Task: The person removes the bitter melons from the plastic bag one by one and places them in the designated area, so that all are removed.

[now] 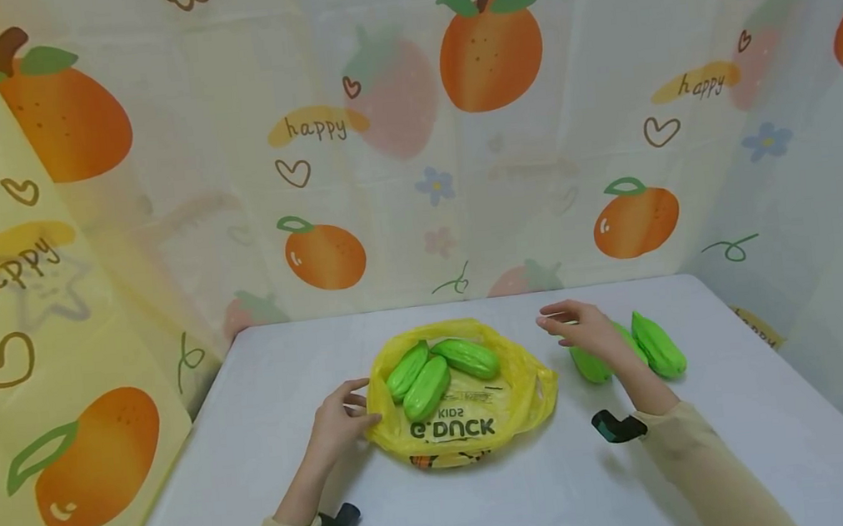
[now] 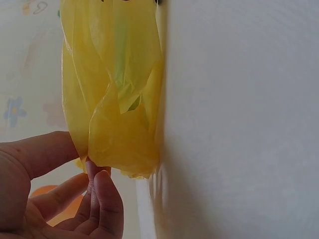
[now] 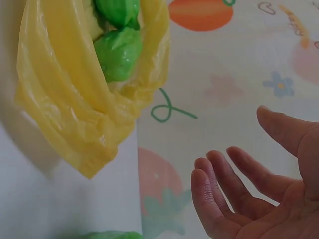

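Pinching the near rim of the yellow bag (image 1: 510, 414), your left hand (image 1: 339, 420) has the plastic between thumb and fingers, and the mouth stands wide. Three green vegetables (image 1: 427, 389) lie inside, together toward the far left part of the bag. Your right hand (image 1: 581, 328) holds nothing: its fingers are spread loosely, the thumb well apart from them, and it hangs between the bag and more green vegetables on the white table (image 1: 428, 513). The rightmost vegetable (image 1: 658, 345) shows fully; your forearm partly hides the others, so you cannot tell their exact count. You seem to be midway through bagging, with one hand steadying the mouth. The next move would call for closing your right fingers around a loose vegetable while the left keeps the rim up.
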Tool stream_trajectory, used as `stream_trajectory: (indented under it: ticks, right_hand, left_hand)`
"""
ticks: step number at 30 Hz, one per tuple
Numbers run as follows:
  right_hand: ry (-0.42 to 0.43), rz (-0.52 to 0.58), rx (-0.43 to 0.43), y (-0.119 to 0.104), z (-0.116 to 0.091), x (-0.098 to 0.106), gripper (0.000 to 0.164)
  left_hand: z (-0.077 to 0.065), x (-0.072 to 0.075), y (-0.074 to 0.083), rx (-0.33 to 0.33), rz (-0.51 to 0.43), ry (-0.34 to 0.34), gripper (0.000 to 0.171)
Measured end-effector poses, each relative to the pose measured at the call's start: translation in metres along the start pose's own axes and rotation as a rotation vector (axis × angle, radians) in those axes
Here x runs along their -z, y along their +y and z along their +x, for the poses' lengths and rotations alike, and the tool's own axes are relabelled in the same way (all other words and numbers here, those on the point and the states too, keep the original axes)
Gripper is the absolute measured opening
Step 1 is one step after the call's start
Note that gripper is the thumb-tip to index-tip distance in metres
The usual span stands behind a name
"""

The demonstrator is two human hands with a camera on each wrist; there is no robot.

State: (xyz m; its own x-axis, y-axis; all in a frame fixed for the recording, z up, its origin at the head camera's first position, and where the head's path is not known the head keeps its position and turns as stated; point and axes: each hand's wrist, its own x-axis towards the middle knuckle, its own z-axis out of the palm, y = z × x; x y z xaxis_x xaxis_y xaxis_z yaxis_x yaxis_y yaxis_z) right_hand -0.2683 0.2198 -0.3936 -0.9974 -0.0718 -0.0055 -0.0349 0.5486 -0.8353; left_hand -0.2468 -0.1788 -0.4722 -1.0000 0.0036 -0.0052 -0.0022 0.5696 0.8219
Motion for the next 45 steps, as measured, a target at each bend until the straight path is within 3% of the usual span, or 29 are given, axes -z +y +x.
stream_trajectory:
  ticks: [17,31,45]
  right_hand:
    - [-0.051,-0.002,-0.002,-0.011,0.021,-0.03,0.05]
    - [-0.144,0.047,-0.003,-0.017,0.038,-0.052,0.048]
    - [-0.137,-0.011,-0.051,-0.019,0.057,-0.08,0.044]
  left_hand:
    - [-0.002,0.001,0.002,-0.011,0.002,-0.007,0.06]
    - [0.002,0.0,-0.001,-0.001,-0.002,-0.013,0.06]
    - [0.0,0.001,0.0,-0.007,-0.009,-0.02,0.059]
